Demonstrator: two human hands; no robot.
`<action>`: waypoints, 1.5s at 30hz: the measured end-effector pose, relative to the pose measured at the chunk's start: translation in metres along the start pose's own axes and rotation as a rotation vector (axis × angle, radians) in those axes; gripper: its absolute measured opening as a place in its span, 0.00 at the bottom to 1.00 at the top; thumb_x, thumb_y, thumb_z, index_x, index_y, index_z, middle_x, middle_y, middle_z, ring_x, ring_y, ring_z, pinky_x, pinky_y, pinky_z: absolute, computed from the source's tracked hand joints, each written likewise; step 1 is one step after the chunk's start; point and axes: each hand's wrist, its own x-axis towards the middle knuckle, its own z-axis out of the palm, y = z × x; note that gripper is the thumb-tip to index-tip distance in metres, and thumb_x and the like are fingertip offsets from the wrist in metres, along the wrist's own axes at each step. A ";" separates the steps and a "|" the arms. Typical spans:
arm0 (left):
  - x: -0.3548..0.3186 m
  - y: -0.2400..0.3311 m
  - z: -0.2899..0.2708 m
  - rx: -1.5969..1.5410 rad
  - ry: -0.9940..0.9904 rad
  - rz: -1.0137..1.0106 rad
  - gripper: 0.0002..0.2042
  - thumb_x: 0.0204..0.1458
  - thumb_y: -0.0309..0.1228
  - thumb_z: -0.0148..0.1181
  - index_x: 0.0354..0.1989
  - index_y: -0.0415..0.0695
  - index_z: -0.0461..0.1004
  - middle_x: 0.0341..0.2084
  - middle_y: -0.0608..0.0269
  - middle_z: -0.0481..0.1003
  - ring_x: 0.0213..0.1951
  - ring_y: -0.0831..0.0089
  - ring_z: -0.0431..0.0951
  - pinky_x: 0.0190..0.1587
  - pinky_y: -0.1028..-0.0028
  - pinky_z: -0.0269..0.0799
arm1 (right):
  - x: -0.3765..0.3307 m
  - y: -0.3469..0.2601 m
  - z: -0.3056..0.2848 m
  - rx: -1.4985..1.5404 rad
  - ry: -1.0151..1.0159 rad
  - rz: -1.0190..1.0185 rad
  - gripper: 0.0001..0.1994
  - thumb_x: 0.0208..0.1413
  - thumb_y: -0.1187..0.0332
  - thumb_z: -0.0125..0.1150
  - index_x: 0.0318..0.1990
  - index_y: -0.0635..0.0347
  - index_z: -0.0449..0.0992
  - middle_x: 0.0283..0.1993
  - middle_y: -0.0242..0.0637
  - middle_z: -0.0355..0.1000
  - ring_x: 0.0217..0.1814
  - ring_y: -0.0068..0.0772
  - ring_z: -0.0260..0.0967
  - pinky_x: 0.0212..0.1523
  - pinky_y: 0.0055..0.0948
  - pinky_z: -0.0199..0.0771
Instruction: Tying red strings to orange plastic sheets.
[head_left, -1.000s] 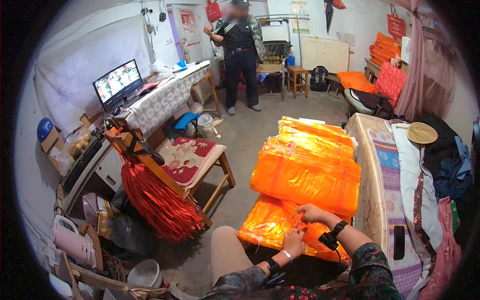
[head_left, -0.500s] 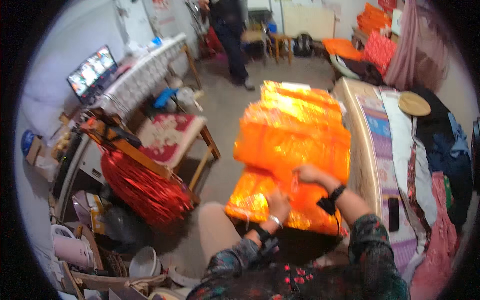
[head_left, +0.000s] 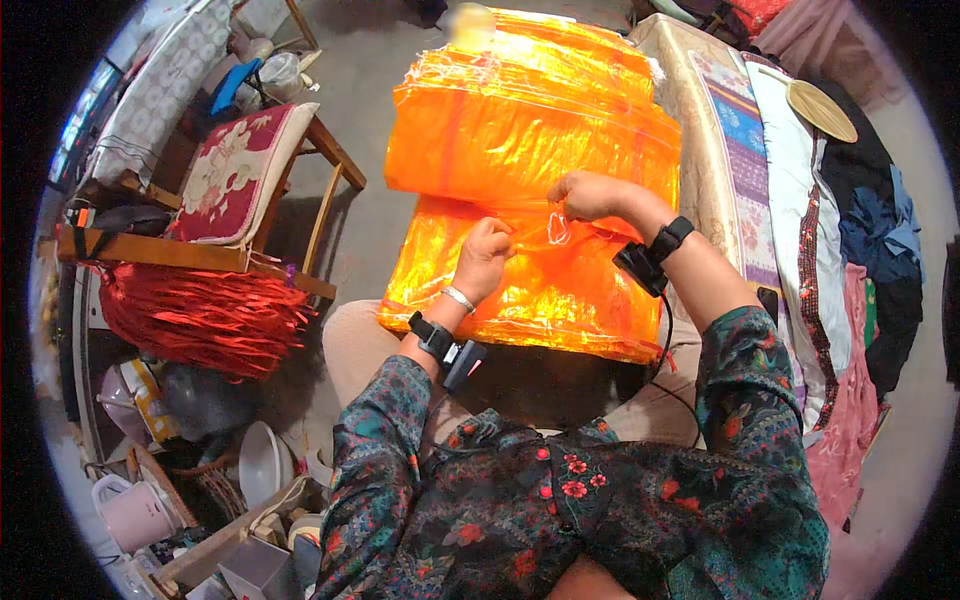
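Note:
In front of me lies a stack of shiny orange plastic woven sheets or bags [head_left: 540, 135], its top part folded over and frayed at the far edge. My right hand [head_left: 592, 196] is above the near part of the stack, fingers closed on a thin white string [head_left: 558, 230] whose loop hangs down against the orange plastic. My left hand [head_left: 484, 260] is just to the left and a little nearer. Its fingers are curled and pressed together, and whatever they hold is too small to tell. Both wrists wear black straps with small devices.
A wooden chair [head_left: 300, 215] with a red patterned cushion stands left, red plastic strips [head_left: 205, 315] hanging from it. Behind is a lace-covered table [head_left: 165, 90]. A bed [head_left: 690, 130] with clothes and a round fan [head_left: 822, 110] runs along the right. A pink kettle [head_left: 138, 515] stands lower left.
The view has tipped downward; the screen and most of the standing person have left it. My hands stay low over the orange stack, and the white string loop now shows clearly below my right hand.

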 end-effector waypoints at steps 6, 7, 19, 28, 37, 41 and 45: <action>-0.002 -0.013 0.000 -0.155 -0.026 -0.131 0.06 0.33 0.17 0.56 0.19 0.38 0.66 0.24 0.58 0.67 0.31 0.68 0.70 0.33 0.74 0.65 | 0.009 0.006 -0.005 0.192 -0.111 0.011 0.04 0.30 0.78 0.47 0.19 0.60 0.67 0.11 0.31 0.57 0.12 0.23 0.53 0.12 0.26 0.50; 0.000 -0.008 0.002 -0.159 -0.028 -0.135 0.06 0.33 0.17 0.56 0.19 0.38 0.66 0.24 0.58 0.67 0.31 0.68 0.70 0.33 0.74 0.65 | 0.010 0.008 -0.007 0.263 -0.132 0.037 0.06 0.29 0.80 0.46 0.18 0.60 0.67 0.10 0.28 0.56 0.11 0.21 0.52 0.11 0.23 0.49; -0.004 0.010 0.016 0.256 0.186 0.099 0.07 0.32 0.20 0.58 0.18 0.40 0.65 0.26 0.56 0.66 0.32 0.59 0.68 0.30 0.70 0.63 | 0.009 0.001 -0.011 0.202 -0.140 0.037 0.04 0.28 0.80 0.47 0.16 0.59 0.65 0.10 0.29 0.56 0.09 0.23 0.51 0.09 0.25 0.47; 0.004 0.002 0.005 -0.017 0.040 -0.183 0.05 0.38 0.20 0.53 0.18 0.37 0.64 0.16 0.52 0.64 0.22 0.57 0.66 0.23 0.68 0.61 | 0.013 0.000 -0.020 0.107 -0.196 0.082 0.04 0.28 0.78 0.49 0.13 0.59 0.62 0.09 0.30 0.56 0.09 0.23 0.51 0.09 0.26 0.47; 0.027 0.006 -0.010 0.190 -0.236 0.374 0.06 0.24 0.20 0.51 0.13 0.43 0.62 0.15 0.57 0.62 0.24 0.57 0.64 0.26 0.63 0.58 | 0.030 -0.018 -0.005 -0.187 -0.200 -0.043 0.06 0.33 0.76 0.50 0.24 0.63 0.70 0.15 0.35 0.64 0.18 0.32 0.60 0.20 0.32 0.60; 0.027 0.013 0.009 0.247 -0.091 0.481 0.04 0.30 0.24 0.53 0.16 0.47 0.66 0.15 0.62 0.63 0.24 0.60 0.64 0.27 0.66 0.58 | 0.021 -0.009 0.022 -0.246 -0.107 -0.252 0.07 0.33 0.71 0.55 0.24 0.62 0.72 0.18 0.39 0.68 0.21 0.29 0.64 0.23 0.31 0.64; 0.032 0.001 0.012 0.152 -0.283 0.343 0.03 0.31 0.26 0.54 0.17 0.44 0.67 0.19 0.58 0.67 0.27 0.57 0.68 0.27 0.63 0.61 | -0.008 -0.009 0.021 -0.045 -0.033 -0.101 0.12 0.37 0.65 0.55 0.32 0.59 0.73 0.23 0.41 0.69 0.26 0.35 0.67 0.30 0.32 0.67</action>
